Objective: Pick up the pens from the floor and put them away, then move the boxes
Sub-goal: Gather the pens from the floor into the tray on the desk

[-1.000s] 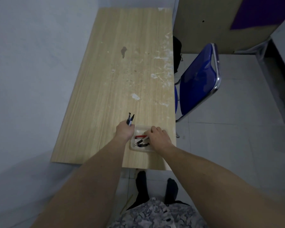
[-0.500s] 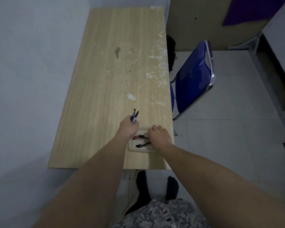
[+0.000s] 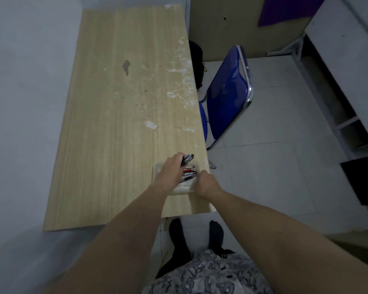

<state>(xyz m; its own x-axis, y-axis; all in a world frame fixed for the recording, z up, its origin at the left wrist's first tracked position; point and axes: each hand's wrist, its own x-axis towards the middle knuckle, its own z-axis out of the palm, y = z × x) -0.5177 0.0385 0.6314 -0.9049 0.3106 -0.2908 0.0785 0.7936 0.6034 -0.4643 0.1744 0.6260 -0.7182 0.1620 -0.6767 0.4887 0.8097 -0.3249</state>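
A small clear plastic box (image 3: 157, 168) sits near the front right corner of the wooden table (image 3: 123, 115). Red and dark pens (image 3: 188, 174) lie inside it. My left hand (image 3: 172, 169) is over the box and grips a bunch of dark pens (image 3: 187, 159), their tips pointing right over the box's far rim. My right hand (image 3: 206, 183) is curled at the box's right front edge; I cannot tell whether it holds the rim. The box's front left is hidden by my left forearm.
A blue folding chair (image 3: 227, 96) stands close to the table's right edge, with a black bag (image 3: 196, 60) behind it. A grey wall runs along the left. White shelving (image 3: 344, 81) and a dark box (image 3: 361, 181) stand at the right. The floor is tiled.
My left hand swung right from the box's left side to above it, tilting the pens toward the box. My right hand slid back from inside the box to its right front edge.
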